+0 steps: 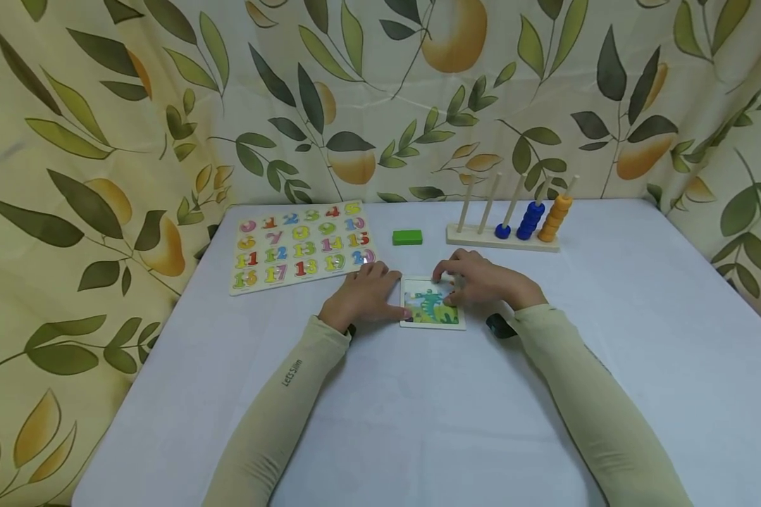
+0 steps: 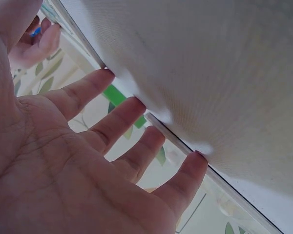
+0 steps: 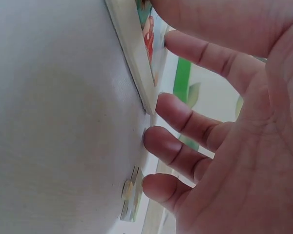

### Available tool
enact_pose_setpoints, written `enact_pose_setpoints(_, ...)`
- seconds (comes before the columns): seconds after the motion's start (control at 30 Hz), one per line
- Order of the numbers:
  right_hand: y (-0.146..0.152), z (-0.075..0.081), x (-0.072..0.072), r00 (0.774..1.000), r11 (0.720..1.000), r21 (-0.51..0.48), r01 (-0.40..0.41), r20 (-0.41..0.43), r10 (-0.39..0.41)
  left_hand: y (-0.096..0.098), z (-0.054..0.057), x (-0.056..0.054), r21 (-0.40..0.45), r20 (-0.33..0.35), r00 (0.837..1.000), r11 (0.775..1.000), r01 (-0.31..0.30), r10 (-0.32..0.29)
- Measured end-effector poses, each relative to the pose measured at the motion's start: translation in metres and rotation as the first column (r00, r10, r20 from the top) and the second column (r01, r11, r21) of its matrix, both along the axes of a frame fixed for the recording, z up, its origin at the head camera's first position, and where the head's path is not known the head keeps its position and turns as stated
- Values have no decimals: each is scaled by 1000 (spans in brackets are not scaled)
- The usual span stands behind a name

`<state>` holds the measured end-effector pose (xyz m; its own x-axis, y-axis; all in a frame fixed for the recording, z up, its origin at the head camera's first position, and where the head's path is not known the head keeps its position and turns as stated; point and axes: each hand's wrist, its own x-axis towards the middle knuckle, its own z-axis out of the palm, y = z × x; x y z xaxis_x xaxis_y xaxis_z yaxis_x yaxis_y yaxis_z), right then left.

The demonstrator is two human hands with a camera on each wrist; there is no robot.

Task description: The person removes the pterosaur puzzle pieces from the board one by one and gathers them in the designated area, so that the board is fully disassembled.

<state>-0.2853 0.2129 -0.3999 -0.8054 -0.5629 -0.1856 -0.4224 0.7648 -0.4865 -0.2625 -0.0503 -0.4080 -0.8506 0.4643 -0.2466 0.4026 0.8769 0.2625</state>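
A small white-framed jigsaw puzzle (image 1: 430, 304) with a green dinosaur picture lies flat on the table. My left hand (image 1: 366, 290) is at its left side, fingers spread with fingertips down on the table and the thumb at the frame's lower left. Over the puzzle's right part my right hand (image 1: 482, 278) arches, with thumb and index finger apart on the picture and the other fingers beside the frame. The right wrist view shows a loose jigsaw piece (image 3: 131, 197) close to the little fingertip; in the head view this hand hides it.
A number board (image 1: 301, 243) lies at the back left, its near edge by my left fingertips. Behind the puzzle is a green block (image 1: 407, 238). To its right stands a wooden peg rack (image 1: 504, 239) with blue and orange beads. A leaf-patterned curtain (image 1: 380, 98) hangs behind.
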Motion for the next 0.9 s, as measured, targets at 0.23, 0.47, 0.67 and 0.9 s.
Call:
enact_pose_setpoints(0.23, -3, 3, -4, 999, 1000, 22, 1, 33, -2, -1, -2, -1, 1, 5, 1000, 1000, -2, 2)
enact_pose_setpoints(0.47, -6, 6, -3, 1000, 1000, -13, -9, 13, 9, -1, 1, 0, 12, -3, 1000, 1000, 2, -2)
enact_pose_setpoints(0.67, -8, 3, -2, 1000, 1000, -17, -3, 24, 3, 0, 0, 0, 2, -5, 1000, 1000, 6, -6)
enact_pose_setpoints(0.9, -9, 3, 1, 999, 999, -33, 19, 41, -18, -1, -2, -2, -3, -13, 1000, 1000, 7, -7)
